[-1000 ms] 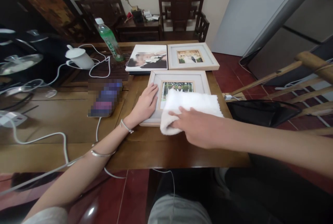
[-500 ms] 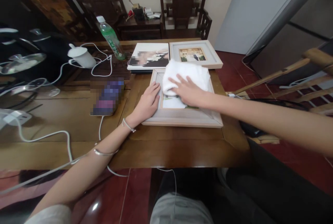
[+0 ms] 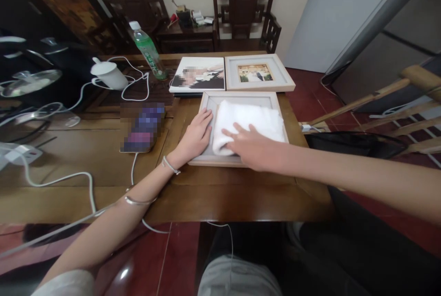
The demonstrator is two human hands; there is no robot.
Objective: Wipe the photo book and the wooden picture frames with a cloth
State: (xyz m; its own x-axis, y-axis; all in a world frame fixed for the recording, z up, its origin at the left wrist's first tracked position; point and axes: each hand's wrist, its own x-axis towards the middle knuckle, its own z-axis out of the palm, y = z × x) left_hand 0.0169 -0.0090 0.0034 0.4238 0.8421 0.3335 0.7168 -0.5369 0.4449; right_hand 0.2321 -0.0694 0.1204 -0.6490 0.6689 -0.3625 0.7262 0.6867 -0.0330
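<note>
A pale wooden picture frame [image 3: 241, 98] lies flat on the brown table, right of centre. My left hand [image 3: 195, 137] rests flat on its left edge, fingers stretched out. A folded white cloth [image 3: 253, 119] covers the frame's glass and hides the photo. My right hand [image 3: 253, 147] presses down on the cloth's near left part with fingers spread over it.
Behind the frame lie a second framed photo [image 3: 258, 73] and an unframed print [image 3: 199, 75]. A phone [image 3: 143, 126] on a white cable, a white mug [image 3: 108, 75] and a green bottle [image 3: 148, 53] sit to the left. Carved dark chairs stand beyond; a wooden chair [image 3: 396, 103] is right.
My right hand slid the cloth from the frame's near edge to its far edge, then back toward me across the glass. My left hand stayed on the frame's left side.
</note>
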